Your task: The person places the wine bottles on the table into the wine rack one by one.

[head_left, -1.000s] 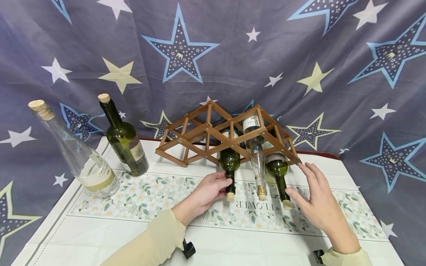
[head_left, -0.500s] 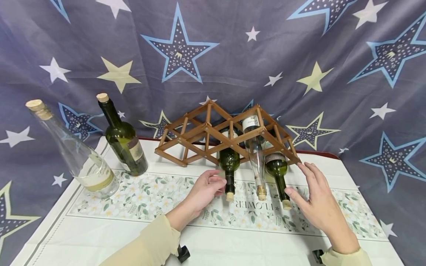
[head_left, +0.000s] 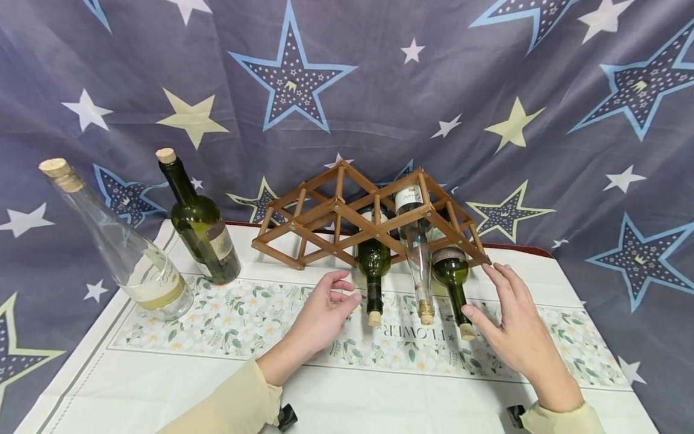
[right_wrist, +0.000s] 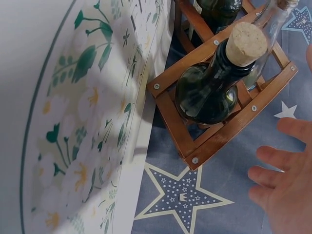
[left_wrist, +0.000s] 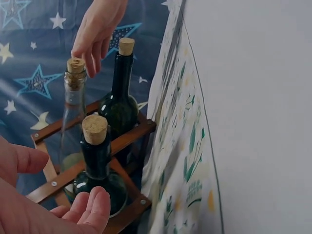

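Observation:
A wooden lattice wine rack (head_left: pixel 336 208) stands at the back of the table with three corked bottles lying in it, necks toward me. A dark green wine bottle (head_left: pixel 373 259) lies in its middle. Beside it is a clear bottle (head_left: pixel 418 253), and at the right end another green wine bottle (head_left: pixel 451 271). My left hand (head_left: pixel 325 310) is just left of the middle bottle's neck, fingers relaxed and holding nothing; a gap shows between them. My right hand (head_left: pixel 512 325) is at the rack's right end, fingers extended, fingertips right at its corner and thumb near the right bottle's neck.
On the left of the table stand a tall clear corked bottle (head_left: pixel 146 274) and a green corked wine bottle (head_left: pixel 206 235), both upright. A floral runner (head_left: pixel 233 325) crosses the white tablecloth (head_left: pixel 412 404). A star-patterned curtain (head_left: pixel 379 90) hangs close behind the rack.
My left hand has let go of the middle green wine bottle's neck and drawn away to the left, its fingers loosening. My right hand and the rack have stayed in place.

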`<state>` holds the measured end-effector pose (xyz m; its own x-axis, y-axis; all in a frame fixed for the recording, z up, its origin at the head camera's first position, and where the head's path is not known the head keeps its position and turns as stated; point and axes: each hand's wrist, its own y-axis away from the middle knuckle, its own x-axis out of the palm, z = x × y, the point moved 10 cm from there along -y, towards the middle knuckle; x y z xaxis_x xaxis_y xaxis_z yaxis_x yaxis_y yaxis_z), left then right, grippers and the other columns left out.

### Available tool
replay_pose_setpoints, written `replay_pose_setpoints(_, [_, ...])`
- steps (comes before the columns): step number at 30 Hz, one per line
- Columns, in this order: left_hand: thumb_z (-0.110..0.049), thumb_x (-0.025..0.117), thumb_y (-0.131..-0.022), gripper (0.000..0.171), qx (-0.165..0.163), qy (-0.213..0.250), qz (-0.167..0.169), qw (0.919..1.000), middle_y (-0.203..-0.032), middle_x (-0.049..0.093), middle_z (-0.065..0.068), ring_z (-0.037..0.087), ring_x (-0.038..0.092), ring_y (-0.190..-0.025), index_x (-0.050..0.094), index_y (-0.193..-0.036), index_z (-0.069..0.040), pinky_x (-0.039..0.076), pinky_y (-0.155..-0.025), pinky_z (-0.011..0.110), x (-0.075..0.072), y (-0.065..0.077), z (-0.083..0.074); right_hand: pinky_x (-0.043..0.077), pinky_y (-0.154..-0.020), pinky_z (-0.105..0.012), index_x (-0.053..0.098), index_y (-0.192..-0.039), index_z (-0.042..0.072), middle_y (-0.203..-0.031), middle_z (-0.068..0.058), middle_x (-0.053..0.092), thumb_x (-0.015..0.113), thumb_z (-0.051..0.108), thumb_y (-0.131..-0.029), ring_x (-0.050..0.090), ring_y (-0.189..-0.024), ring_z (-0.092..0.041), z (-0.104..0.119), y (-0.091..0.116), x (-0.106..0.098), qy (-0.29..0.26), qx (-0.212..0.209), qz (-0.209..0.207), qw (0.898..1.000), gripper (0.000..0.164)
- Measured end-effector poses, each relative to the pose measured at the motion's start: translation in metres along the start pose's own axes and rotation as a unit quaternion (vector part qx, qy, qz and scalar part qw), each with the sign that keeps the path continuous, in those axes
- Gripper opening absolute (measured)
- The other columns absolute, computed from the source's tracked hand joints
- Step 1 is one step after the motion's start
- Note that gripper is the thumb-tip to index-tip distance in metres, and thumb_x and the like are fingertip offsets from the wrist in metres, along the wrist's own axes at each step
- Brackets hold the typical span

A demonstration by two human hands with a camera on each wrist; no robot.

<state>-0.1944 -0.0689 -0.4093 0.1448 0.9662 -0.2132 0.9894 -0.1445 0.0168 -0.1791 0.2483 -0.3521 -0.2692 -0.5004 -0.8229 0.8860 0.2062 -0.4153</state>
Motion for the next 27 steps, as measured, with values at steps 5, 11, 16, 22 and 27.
replay_pose_setpoints(5, [-0.029, 0.064, -0.097, 0.056, 0.045, -0.042, -0.018, 0.9979, -0.125, 0.056, 0.002, 0.016, 0.060, -0.105, 0.043, -0.145, -0.012, 0.051, -0.089, 0.033, -0.010, 0.007, -0.014, 0.029, -0.103, -0.066, 0.034, -0.157, 0.017, -0.157, -0.017, 0.029, 0.073, 0.041, -0.088, 0.025, -0.143, -0.039, 0.002, -0.001, -0.001, -0.003, -0.003, -0.004, 1.000, 0.082])
replay_pose_setpoints(11, [-0.030, 0.066, -0.096, 0.057, 0.073, -0.077, -0.043, 0.9934, -0.125, 0.054, -0.006, 0.017, 0.058, -0.107, 0.043, -0.146, -0.014, 0.050, -0.092, 0.037, -0.022, 0.018, -0.020, 0.030, -0.103, -0.066, 0.035, -0.156, 0.017, -0.157, -0.017, 0.029, 0.074, 0.041, -0.088, 0.026, -0.143, -0.039, 0.003, -0.001, -0.002, -0.006, -0.004, -0.003, 1.000, 0.083])
replay_pose_setpoints(16, [-0.032, 0.066, -0.095, 0.058, 0.089, -0.117, -0.071, 0.9866, -0.125, 0.053, -0.011, 0.018, 0.056, -0.105, 0.043, -0.147, -0.017, 0.050, -0.088, 0.041, -0.033, 0.024, -0.024, 0.029, -0.103, -0.066, 0.034, -0.157, 0.017, -0.158, -0.016, 0.027, 0.072, 0.041, -0.089, 0.025, -0.143, -0.039, 0.001, -0.001, -0.001, -0.004, -0.001, -0.001, 1.000, 0.081])
replay_pose_setpoints(22, [-0.027, 0.065, -0.095, 0.057, 0.132, -0.164, -0.097, 0.9727, -0.127, 0.050, -0.011, 0.013, 0.054, -0.110, 0.043, -0.147, -0.016, 0.048, -0.094, 0.033, -0.045, 0.032, -0.036, 0.029, -0.104, -0.067, 0.033, -0.157, 0.018, -0.159, -0.015, 0.026, 0.072, 0.041, -0.090, 0.024, -0.144, -0.038, 0.002, 0.000, 0.000, -0.006, 0.002, 0.002, 1.000, 0.081])
replay_pose_setpoints(27, [-0.025, 0.068, -0.094, 0.058, 0.166, -0.179, -0.125, 0.9616, -0.127, 0.051, -0.009, 0.012, 0.053, -0.110, 0.044, -0.146, -0.014, 0.047, -0.094, 0.032, -0.057, 0.039, -0.044, 0.028, -0.104, -0.067, 0.034, -0.157, 0.017, -0.157, -0.017, 0.028, 0.074, 0.040, -0.088, 0.026, -0.143, -0.040, 0.003, 0.000, -0.001, -0.006, -0.004, -0.001, 1.000, 0.083])
